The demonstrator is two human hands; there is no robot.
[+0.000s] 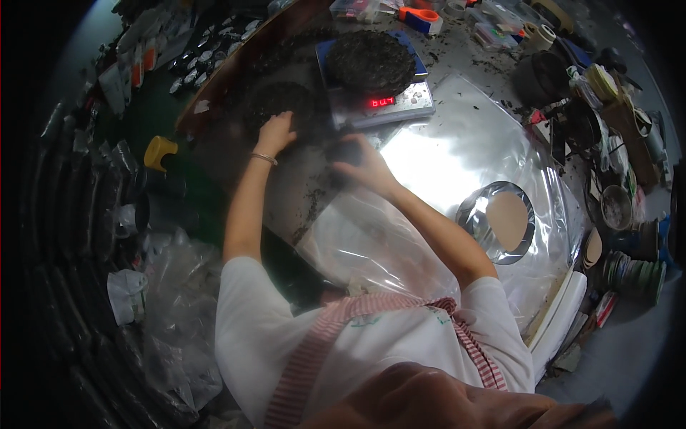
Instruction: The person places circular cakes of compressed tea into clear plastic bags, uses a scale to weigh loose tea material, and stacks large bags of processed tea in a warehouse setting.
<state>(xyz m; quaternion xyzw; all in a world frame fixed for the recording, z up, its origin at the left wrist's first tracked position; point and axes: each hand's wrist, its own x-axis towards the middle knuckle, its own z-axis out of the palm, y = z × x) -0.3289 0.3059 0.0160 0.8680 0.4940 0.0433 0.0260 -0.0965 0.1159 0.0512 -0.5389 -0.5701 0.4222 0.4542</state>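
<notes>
My left hand (pixel 277 131) reaches over a dark, crumbly heap (pixel 280 100), which looks like dried leaves, on the worktable. Its thumb stands apart, and the fingertips are partly lost against the dark stuff. To the right, my right hand (pixel 368 164) has thumb and fingers spread around a blurred dark patch; whether that is a held clump or a shadow I cannot tell. Just beyond stands a digital scale (pixel 418 104) with a lit red display. A round, dark, leafy mass (pixel 371 61) rests on its platform.
Clear plastic sheeting (pixel 457 136) covers the table at right, with a ring-edged beige disc (pixel 509 222) on it. An orange tape dispenser (pixel 423 20) sits at the back. Tools and spools (pixel 632 275) crowd the right side. At left are a yellow piece (pixel 158 152) and plastic bags (pixel 182 322).
</notes>
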